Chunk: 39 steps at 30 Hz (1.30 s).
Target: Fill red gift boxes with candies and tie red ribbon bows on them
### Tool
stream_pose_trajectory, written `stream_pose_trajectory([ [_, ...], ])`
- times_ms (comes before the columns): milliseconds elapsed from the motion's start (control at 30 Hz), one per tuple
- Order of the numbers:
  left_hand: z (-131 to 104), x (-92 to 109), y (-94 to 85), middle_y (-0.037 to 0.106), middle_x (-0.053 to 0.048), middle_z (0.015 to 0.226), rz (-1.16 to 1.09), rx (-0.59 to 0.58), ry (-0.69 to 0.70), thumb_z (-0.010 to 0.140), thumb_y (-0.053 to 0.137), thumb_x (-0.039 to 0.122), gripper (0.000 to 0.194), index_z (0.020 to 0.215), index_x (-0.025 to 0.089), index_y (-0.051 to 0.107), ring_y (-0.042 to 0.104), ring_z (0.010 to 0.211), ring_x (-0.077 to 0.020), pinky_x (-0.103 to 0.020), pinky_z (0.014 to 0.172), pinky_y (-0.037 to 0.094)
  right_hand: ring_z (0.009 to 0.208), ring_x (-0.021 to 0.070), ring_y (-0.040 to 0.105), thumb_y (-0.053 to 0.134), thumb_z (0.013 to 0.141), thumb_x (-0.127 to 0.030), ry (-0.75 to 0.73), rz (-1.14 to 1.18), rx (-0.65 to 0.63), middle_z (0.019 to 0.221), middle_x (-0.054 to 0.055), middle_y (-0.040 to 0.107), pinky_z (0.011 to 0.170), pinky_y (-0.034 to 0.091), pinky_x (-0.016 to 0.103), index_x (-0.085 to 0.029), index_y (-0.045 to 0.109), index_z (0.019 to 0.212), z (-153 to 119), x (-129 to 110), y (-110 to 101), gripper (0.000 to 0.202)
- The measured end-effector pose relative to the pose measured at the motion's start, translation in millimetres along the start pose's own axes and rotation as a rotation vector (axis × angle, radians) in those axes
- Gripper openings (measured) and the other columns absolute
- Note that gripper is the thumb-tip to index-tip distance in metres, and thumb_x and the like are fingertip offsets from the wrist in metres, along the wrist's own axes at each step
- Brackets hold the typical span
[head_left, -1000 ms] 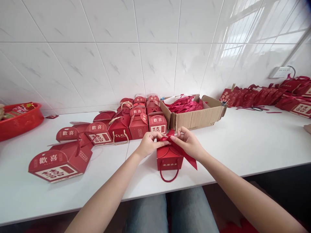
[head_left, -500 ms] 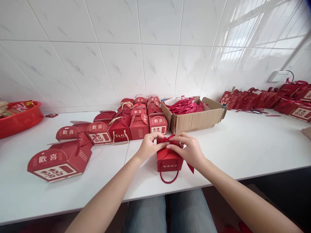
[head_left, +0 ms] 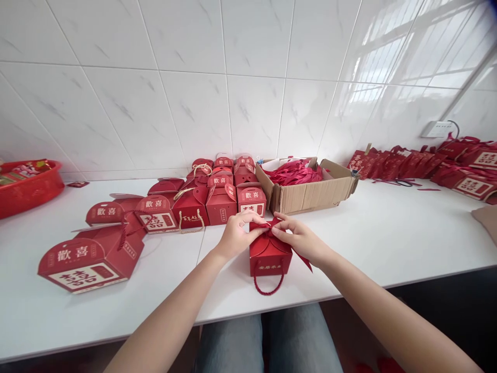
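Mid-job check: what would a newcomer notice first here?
Probably the left hand and right hand, pinching red ribbon atop a red gift box near the white table's front edge. Further back, an open cardboard box of crimson ribbons stands by the tiled wall, with clustered gift boxes to its left.

The ribbon (head_left: pixel 303 259) is satiny cloth; the box (head_left: pixel 267 253), smooth paperboard; tiles (head_left: pixel 256 114), glossy.

The bare left hand (head_left: pixel 237 237) and bare right hand (head_left: pixel 305 239) both pinch, close together, just below the frame's middle.
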<state>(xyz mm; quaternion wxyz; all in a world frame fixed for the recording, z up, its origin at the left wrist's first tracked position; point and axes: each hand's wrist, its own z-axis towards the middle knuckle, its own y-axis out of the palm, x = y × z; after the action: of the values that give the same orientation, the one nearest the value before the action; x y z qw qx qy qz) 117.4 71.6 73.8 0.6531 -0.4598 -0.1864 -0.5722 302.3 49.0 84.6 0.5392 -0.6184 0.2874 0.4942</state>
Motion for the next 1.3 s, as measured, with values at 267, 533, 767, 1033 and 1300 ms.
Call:
stream_pose_trajectory([
  [267, -1, 8, -0.1, 0.064, -0.002, 0.085, 0.152, 0.038, 0.036, 0.076, 0.065, 0.026, 0.011, 0.082, 0.019, 0.059, 0.060, 0.083, -0.0164, -0.031, 0.081, 0.048, 0.143, 0.0218, 0.018, 0.059, 0.082, -0.043, 0.016, 0.206, 0.051, 0.137, 0.011, 0.051, 0.108, 0.030, 0.041, -0.021, 0.071, 0.076, -2, 5, 8, 0.026],
  [533, -4, 17, -5.7, 0.069, -0.005, 0.082, 0.282, -0.106, 0.036, 0.076, 0.068, 0.037, 0.015, 0.077, 0.022, 0.070, 0.061, 0.085, -0.0208, -0.034, 0.079, 0.049, 0.143, 0.0237, 0.016, 0.058, 0.083, -0.042, 0.015, 0.170, 0.094, 0.139, 0.010, 0.048, 0.106, 0.032, 0.039, -0.021, 0.073, 0.080, -9, -4, 11, 0.026],
  [767, -2, 15, -8.8, 0.072, -0.002, 0.081, 0.255, -0.128, 0.033, 0.079, 0.066, 0.028, 0.009, 0.076, 0.025, 0.074, 0.064, 0.081, -0.0193, -0.032, 0.076, 0.052, 0.120, 0.0244, 0.050, 0.045, 0.089, -0.041, -0.158, -0.057, 0.145, 0.121, 0.008, 0.058, 0.103, 0.035, 0.042, -0.023, 0.066, 0.084, -12, 5, 5, 0.028],
  [1033, 4, 32, -17.2, 0.073, 0.000, 0.085, 0.351, -0.234, 0.003, 0.082, 0.060, 0.024, 0.012, 0.081, 0.024, 0.071, 0.064, 0.081, -0.0181, -0.030, 0.077, 0.049, 0.093, 0.0202, 0.061, 0.050, 0.080, -0.018, -0.444, -0.483, 0.172, 0.095, 0.002, 0.065, 0.104, 0.023, 0.052, -0.024, 0.048, 0.094, 3, 11, -10, 0.016],
  [1300, 15, 44, -24.2, 0.067, -0.003, 0.077, 0.614, -0.383, 0.156, 0.080, 0.053, 0.016, 0.015, 0.076, 0.020, 0.066, 0.061, 0.075, -0.0183, -0.029, 0.070, 0.046, 0.057, 0.0183, 0.055, 0.047, 0.087, -0.048, -0.353, -0.665, -0.023, 0.061, 0.002, 0.061, 0.063, 0.041, 0.032, -0.021, 0.058, 0.093, -13, -20, -32, 0.030],
])
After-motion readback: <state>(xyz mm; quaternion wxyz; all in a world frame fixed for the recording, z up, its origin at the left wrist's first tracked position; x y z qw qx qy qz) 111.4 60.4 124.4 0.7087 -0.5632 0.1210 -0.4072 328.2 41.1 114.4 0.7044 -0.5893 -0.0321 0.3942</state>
